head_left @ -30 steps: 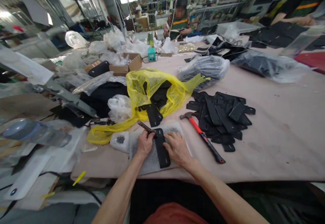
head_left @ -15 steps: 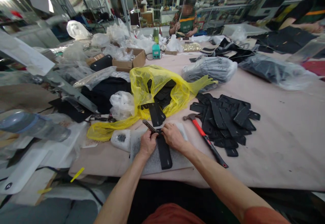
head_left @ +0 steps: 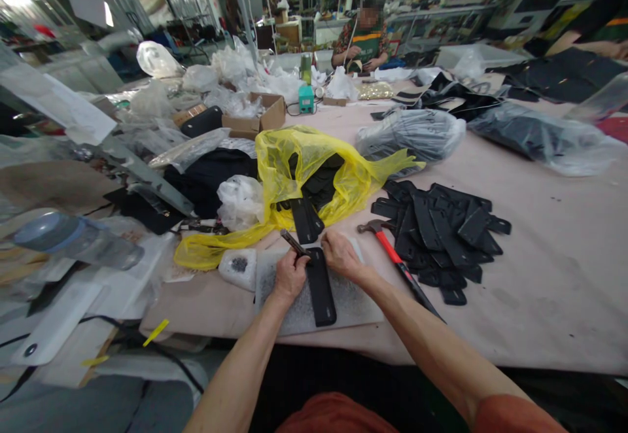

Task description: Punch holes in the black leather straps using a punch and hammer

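A long black strip (head_left: 322, 292) lies on a grey-white speckled slab (head_left: 358, 309) at the table's front edge. My left hand (head_left: 290, 275) is closed round a dark metal tool (head_left: 293, 242), whose lower end is at the strip's upper left. Just right of the strip's upper end, my right hand (head_left: 338, 253) has its fingers pinched together; whatever they hold is too small to make out. Beyond the slab, more black pieces (head_left: 305, 218) stick out of a yellow mesh bag (head_left: 275, 152). A white block (head_left: 239, 268) with small dark bits stands left of the slab.
A hammer (head_left: 392, 250) with a red and black handle lies right of my right hand, beside a pile of black pieces (head_left: 432, 224). A large clear bottle (head_left: 78, 240) is at the left. Across the table sits a person (head_left: 366, 40); plastic-wrapped bundles (head_left: 412, 135) lie further back.
My right hand has moved slightly right, off the black strip, and the strip's upper end now shows. My left hand still holds the tool. The whole view has shifted a little.
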Available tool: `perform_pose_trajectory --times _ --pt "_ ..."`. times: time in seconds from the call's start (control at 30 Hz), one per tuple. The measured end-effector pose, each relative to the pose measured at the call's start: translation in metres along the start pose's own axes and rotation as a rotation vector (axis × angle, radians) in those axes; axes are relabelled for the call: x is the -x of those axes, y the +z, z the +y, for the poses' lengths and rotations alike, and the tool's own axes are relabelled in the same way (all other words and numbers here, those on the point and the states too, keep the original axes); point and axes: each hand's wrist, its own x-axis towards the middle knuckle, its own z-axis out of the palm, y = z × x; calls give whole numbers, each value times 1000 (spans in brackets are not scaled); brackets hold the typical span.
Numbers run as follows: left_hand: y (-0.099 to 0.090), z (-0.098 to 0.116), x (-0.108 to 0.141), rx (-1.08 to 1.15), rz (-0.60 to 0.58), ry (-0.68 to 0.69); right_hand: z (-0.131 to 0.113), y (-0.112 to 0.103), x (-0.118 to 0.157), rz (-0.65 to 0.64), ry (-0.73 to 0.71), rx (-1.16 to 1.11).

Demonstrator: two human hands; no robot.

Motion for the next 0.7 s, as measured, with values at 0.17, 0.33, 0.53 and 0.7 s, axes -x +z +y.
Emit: perform_pose_trajectory --times 0.17,0.33,0.53,0.7 --pt "-1 2 1 12 5 4 26 -36 17 178 229 -167" --pt "-1 3 0 36 4 4 64 -71 71 281 480 -233" --pt "-1 1 0 31 14 14 76 -86 147 215 555 -218" --pt "0 -1 0 1 27 19 68 -89 227 30 574 -265"
